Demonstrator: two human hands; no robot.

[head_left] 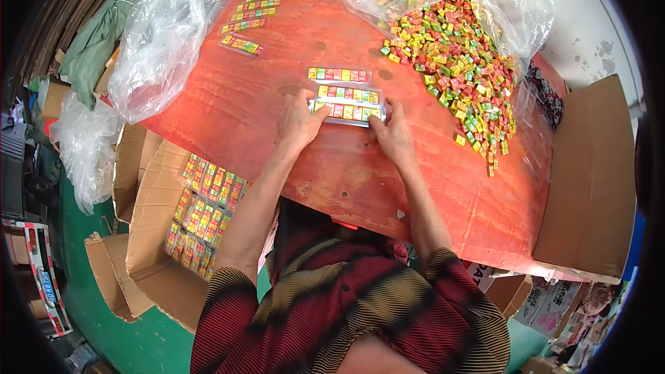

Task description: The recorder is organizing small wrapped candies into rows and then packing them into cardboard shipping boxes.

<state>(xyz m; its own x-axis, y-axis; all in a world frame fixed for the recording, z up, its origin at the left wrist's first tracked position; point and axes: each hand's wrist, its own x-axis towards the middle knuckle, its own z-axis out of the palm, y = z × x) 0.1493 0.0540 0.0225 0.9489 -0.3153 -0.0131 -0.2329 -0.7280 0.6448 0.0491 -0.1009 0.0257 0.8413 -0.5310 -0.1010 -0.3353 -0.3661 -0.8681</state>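
On the red table, a clear plastic tray (355, 112) filled with a row of small red, yellow and green boxes lies between my hands. My left hand (300, 122) pinches its left end, thumb on top. At the right end, my right hand (395, 133) grips it with thumb and fingers. A second filled tray (350, 94) sits right against its far side, and my fingertips reach about level with it. Slightly farther off lies a third filled tray (339, 74), which neither hand touches.
Loose small boxes (471, 62) spill from a clear plastic bag (512, 0) at the far right. Several filled trays (242, 44) lie at the far left beside another plastic bag (163, 34). Below left, a cardboard box (154, 218) holds packed trays. A cardboard panel (589, 180) stands right.
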